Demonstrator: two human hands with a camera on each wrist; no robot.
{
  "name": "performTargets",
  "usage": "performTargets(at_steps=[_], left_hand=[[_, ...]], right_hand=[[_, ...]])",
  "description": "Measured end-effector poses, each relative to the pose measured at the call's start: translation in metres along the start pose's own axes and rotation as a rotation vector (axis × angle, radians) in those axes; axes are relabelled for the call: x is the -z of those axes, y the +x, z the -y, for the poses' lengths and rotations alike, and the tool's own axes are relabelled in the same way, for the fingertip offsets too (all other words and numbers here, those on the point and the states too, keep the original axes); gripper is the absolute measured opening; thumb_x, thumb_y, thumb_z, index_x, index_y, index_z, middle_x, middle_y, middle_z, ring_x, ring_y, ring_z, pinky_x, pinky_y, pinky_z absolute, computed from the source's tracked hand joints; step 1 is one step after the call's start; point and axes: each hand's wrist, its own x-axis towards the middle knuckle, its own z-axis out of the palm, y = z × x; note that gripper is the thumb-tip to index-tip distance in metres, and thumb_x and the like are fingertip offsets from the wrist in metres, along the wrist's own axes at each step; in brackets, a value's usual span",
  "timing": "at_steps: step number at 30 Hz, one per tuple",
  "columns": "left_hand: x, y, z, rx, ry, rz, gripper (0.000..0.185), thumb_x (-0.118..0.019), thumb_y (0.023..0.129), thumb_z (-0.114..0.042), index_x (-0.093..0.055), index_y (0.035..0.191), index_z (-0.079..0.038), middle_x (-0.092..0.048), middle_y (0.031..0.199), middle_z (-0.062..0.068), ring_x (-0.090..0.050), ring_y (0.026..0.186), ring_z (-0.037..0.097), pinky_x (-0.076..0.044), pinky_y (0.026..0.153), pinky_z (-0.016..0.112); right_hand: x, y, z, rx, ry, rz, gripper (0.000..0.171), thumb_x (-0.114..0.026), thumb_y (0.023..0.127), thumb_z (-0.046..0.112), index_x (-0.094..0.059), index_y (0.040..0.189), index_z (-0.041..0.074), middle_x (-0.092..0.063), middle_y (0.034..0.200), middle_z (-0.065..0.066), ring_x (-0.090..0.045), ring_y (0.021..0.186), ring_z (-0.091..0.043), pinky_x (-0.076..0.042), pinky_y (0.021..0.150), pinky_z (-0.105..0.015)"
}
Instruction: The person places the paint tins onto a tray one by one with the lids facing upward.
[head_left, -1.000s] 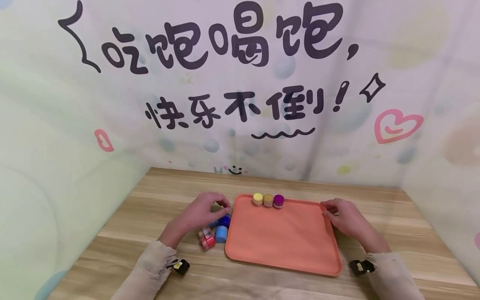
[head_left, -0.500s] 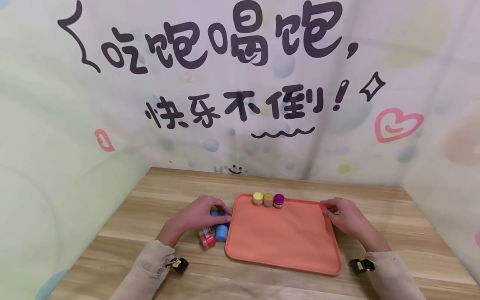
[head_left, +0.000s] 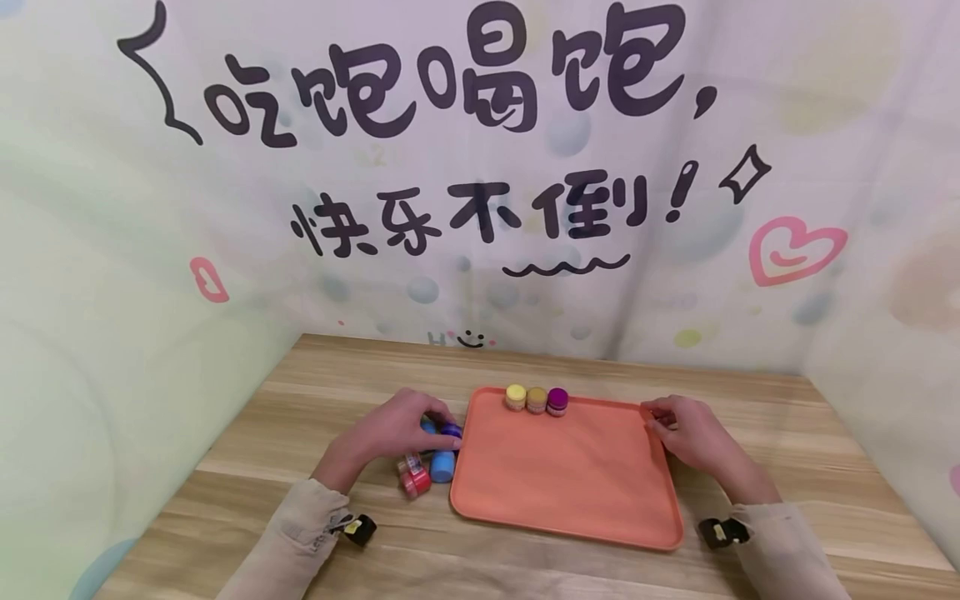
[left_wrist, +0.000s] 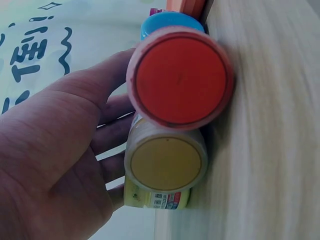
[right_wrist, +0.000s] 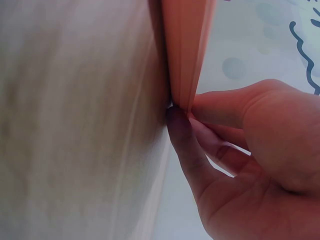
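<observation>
An orange tray (head_left: 562, 475) lies on the wooden table (head_left: 337, 367). Along its far rim stand a yellow jar (head_left: 515, 397), a brown jar (head_left: 536, 400) and a purple jar (head_left: 557, 402). Left of the tray is a cluster of jars. My left hand (head_left: 442, 423) curls over a dark blue jar (head_left: 452, 432) there. A light blue jar (head_left: 442, 467) and a red jar (head_left: 415, 482) lie beside it. In the left wrist view the red lid (left_wrist: 180, 80) and a yellow lid (left_wrist: 166, 165) face the camera. My right hand (head_left: 654, 421) pinches the tray's far right rim (right_wrist: 187, 45).
A printed cloth backdrop (head_left: 480, 167) closes in the table at the back and on both sides. Bare wood runs along the far edge and to the right of the tray (head_left: 810, 450).
My left hand has come down over the dark blue jar and now covers most of it. The right hand and the tray have not moved.
</observation>
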Motion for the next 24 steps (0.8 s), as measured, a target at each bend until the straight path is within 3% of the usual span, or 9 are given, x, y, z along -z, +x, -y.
performTargets(at_steps=[7, 24], left_hand=[[-0.0025, 0.0021, 0.002, -0.017, -0.033, -0.02, 0.028, -0.084, 0.097, -0.04, -0.079, 0.117, -0.021, -0.078, 0.111, -0.008, -0.073, 0.098, 0.007, -0.064, 0.089, 0.034], [0.0011, 0.0005, -0.001, -0.136, -0.054, -0.086, 0.021, -0.08, 0.1, -0.019, -0.078, 0.12, -0.015, -0.077, 0.118, -0.003, -0.075, 0.112, 0.016, -0.063, 0.101, 0.043]], right_hand=[[-0.0011, -0.001, -0.002, 0.006, -0.006, -0.006, 0.03, -0.074, 0.099, 0.005, -0.073, 0.126, -0.01, -0.076, 0.115, -0.025, -0.077, 0.098, -0.037, -0.065, 0.085, -0.052], [0.0002, 0.0006, 0.0018, -0.032, -0.017, 0.009, 0.032, -0.075, 0.1, 0.006, -0.073, 0.128, -0.009, -0.076, 0.117, -0.025, -0.076, 0.1, -0.036, -0.065, 0.088, -0.054]])
